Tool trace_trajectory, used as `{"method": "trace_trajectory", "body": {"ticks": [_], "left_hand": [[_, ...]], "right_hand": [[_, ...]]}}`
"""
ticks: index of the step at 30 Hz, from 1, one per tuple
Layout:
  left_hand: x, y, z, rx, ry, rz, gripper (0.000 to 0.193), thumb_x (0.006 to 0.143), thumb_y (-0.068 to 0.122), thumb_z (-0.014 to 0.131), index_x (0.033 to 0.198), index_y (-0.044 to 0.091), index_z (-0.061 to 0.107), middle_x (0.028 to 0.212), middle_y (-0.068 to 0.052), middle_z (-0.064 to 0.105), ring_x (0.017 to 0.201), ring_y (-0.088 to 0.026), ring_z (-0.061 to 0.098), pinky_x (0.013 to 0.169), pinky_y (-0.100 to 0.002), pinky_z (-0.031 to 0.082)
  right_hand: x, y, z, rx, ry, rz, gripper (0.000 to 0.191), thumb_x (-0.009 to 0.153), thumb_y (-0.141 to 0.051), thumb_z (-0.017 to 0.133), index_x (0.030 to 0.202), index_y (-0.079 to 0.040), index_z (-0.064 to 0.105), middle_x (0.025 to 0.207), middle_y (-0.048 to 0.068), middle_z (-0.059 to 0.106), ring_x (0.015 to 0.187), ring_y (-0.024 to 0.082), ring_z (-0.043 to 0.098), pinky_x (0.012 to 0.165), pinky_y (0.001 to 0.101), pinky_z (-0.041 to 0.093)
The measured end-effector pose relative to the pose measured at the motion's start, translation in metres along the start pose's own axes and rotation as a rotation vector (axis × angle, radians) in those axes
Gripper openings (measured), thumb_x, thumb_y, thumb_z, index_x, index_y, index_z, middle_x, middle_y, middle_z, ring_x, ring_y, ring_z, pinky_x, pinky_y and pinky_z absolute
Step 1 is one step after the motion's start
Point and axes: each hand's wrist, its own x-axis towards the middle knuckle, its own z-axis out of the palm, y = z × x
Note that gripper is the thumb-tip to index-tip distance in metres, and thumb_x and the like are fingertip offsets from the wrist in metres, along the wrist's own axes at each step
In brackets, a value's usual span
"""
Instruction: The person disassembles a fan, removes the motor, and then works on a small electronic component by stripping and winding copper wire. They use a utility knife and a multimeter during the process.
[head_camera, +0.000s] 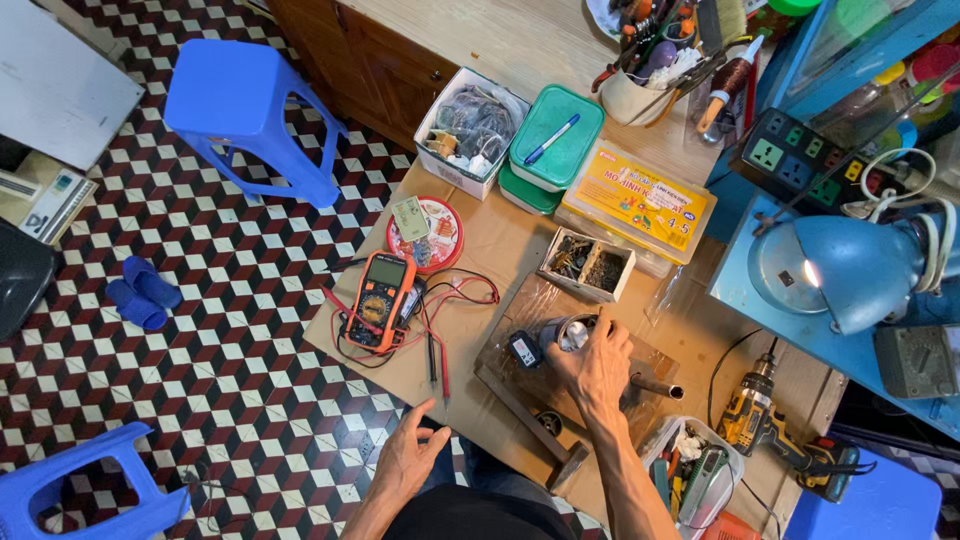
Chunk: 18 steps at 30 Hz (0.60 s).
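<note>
Right hand (598, 368): fingers curled down over a small round metal part (572, 333), closed on its rim; the part sits on the wooden work board (520, 385) at the middle of the bench.
Left hand (408, 458): open, fingers spread, holding nothing, hovering over the bench's near edge.
Beside the grip: a small dark block (525, 349) just left of the metal part; a metal tube (655, 385) lies under the right wrist.
Risk, slip: the one-handed hold may let the round part roll or tip off the board.
Risk, snag: the multimeter (380, 300) leads (440, 330) trail loose near the board; a sweep of the left hand could drag the meter.
Risk, clutter: the divided screw box (587, 266) stands near the fingertips and could be knocked.
Risk, heat: the lit blue lamp (850, 270) hangs close on the right.
</note>
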Motion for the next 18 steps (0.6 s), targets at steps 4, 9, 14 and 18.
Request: {"method": "trace_trajectory", "body": {"ticks": [4, 9, 14, 18], "left_hand": [[0.03, 0.009, -0.005, -0.07, -0.003, 0.16, 0.068, 0.086, 0.038, 0.07, 0.147, 0.018, 0.048, 0.112, -0.015, 0.077, 0.096, -0.024, 0.079, 0.083, -0.035, 0.063], [0.097, 0.006, -0.002, 0.008, -0.093, 0.194, 0.073, 0.086, 0.042, 0.074, 0.149, 0.02, 0.046, 0.113, -0.014, 0.077, 0.098, -0.022, 0.078, 0.088, -0.035, 0.06], [0.182, 0.008, 0.005, -0.246, -0.245, 0.21, 0.083, 0.08, 0.038, 0.081, 0.152, 0.022, 0.044, 0.137, -0.01, 0.061, 0.108, -0.024, 0.077, 0.089, -0.041, 0.064], [0.236, 0.032, -0.001, -0.205, -0.31, 0.257, 0.09, 0.074, 0.036, 0.089, 0.151, 0.021, 0.045, 0.135, -0.01, 0.07, 0.095, -0.029, 0.084, 0.088, -0.037, 0.062]], "right_hand": [[0.004, -0.036, -0.034, 0.063, 0.018, -0.075, 0.098, 0.06, -0.041, 0.088, 0.139, -0.003, 0.045, 0.13, 0.026, 0.05, 0.119, 0.046, 0.05, 0.096, 0.0517, 0.047], [0.051, -0.1, -0.031, 0.111, 0.137, -0.255, 0.095, 0.06, -0.037, 0.089, 0.139, -0.004, 0.048, 0.13, 0.025, 0.052, 0.12, 0.045, 0.05, 0.099, 0.0517, 0.045], [0.132, -0.139, 0.015, 0.078, 0.129, -0.298, 0.094, 0.065, -0.032, 0.086, 0.146, -0.007, 0.045, 0.131, 0.022, 0.053, 0.122, 0.042, 0.051, 0.095, 0.0508, 0.046], [0.166, -0.134, 0.041, -0.042, -0.066, -0.223, 0.103, 0.061, -0.032, 0.087, 0.148, -0.006, 0.04, 0.139, 0.022, 0.046, 0.128, 0.041, 0.046, 0.104, 0.0498, 0.043]]}}
